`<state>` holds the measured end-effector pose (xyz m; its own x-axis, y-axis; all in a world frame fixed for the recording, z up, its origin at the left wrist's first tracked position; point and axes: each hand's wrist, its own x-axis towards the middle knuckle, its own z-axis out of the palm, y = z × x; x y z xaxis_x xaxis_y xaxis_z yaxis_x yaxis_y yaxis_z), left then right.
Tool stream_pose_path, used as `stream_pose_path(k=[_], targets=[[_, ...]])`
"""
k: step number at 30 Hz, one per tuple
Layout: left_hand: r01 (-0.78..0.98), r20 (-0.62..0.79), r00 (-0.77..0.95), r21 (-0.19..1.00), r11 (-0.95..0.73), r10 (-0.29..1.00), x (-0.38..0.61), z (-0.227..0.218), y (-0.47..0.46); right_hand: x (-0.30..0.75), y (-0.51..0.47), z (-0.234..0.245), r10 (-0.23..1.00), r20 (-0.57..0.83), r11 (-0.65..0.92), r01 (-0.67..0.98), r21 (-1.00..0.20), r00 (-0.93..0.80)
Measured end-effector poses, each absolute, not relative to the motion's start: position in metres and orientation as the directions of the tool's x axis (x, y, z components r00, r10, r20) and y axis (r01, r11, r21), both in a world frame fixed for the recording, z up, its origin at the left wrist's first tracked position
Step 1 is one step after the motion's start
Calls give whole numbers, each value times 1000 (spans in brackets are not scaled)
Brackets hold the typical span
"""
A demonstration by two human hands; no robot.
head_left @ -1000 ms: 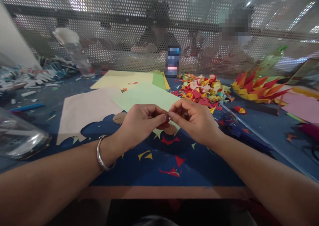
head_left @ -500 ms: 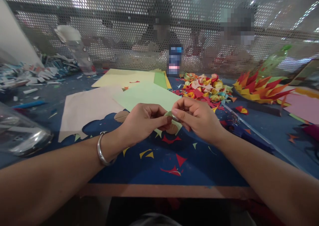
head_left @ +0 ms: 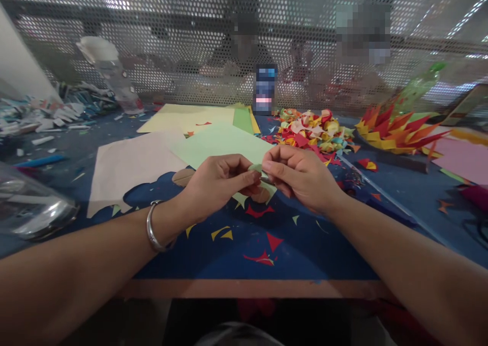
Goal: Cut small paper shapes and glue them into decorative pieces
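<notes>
My left hand (head_left: 219,183) and my right hand (head_left: 301,175) meet above the blue table (head_left: 305,249), fingers pinched together on a small light green paper piece (head_left: 256,168). A silver bangle (head_left: 152,229) sits on my left wrist. Right behind the hands lies a light green paper sheet (head_left: 217,142), and beside it a pale pink sheet (head_left: 129,165) with cut edges. Two brown paper ovals (head_left: 183,176) lie under the hands, partly hidden.
A heap of folded colourful paper pieces (head_left: 314,132) lies at the back right, next to a spiky red and yellow paper model (head_left: 400,132). Yellow sheets (head_left: 186,118), a clear bottle (head_left: 114,79), a clear container (head_left: 26,203) and paper scraps lie around. People sit behind the perforated screen (head_left: 244,40).
The small green piece has come into sight between my fingertips, and both hands have shifted slightly up and away from me.
</notes>
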<state>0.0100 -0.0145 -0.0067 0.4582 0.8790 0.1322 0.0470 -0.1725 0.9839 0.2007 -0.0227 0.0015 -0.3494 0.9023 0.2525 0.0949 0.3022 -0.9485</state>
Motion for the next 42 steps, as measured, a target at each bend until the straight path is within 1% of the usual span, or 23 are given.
stream_pose_path(k=[4,7,10,14,17,20,22,24,28,31,32,34,37,40,42], targets=[[45,98,445,990,-132,890,10,-8,-13,202,-22,0,906,279,346,176,-922,-318],[68,105,464,986,-153,880,8,-6,-13,202,-22,0,908,285,362,234,-902,-308],[80,114,454,982,-168,884,8,-6,-14,202,-22,-1,906,290,367,229,-902,-309],[48,110,436,988,-145,893,9,-8,-14,199,-22,-1,908,291,356,191,-915,-300],[55,103,432,989,-140,896,10,-9,-12,198,-22,0,912,289,351,190,-917,-290],[108,114,412,979,-173,904,9,-11,-7,199,-21,0,911,301,364,202,-909,-282],[136,145,385,968,-211,911,8,-13,-3,200,-20,-1,914,315,367,192,-910,-255],[205,170,398,941,-268,902,6,-16,1,202,-18,-2,923,319,358,177,-917,-216],[454,147,491,799,-395,859,6,-17,-2,206,-14,-3,931,323,352,187,-917,-171],[536,151,506,717,-447,849,10,-14,-7,206,-13,-3,931,325,354,194,-915,-166],[533,165,500,716,-452,850,11,-14,-7,206,-12,-3,932,321,351,195,-916,-171],[471,200,479,763,-443,855,12,-14,-5,205,-12,-4,931,311,347,206,-915,-189],[258,229,439,894,-366,869,11,-16,1,205,-12,-4,925,310,359,238,-902,-219],[59,163,416,977,-205,895,12,-17,3,204,-15,-4,909,336,399,288,-871,-245],[-9,104,403,994,-110,909,14,-15,2,203,-16,-3,898,351,427,331,-842,-265]])
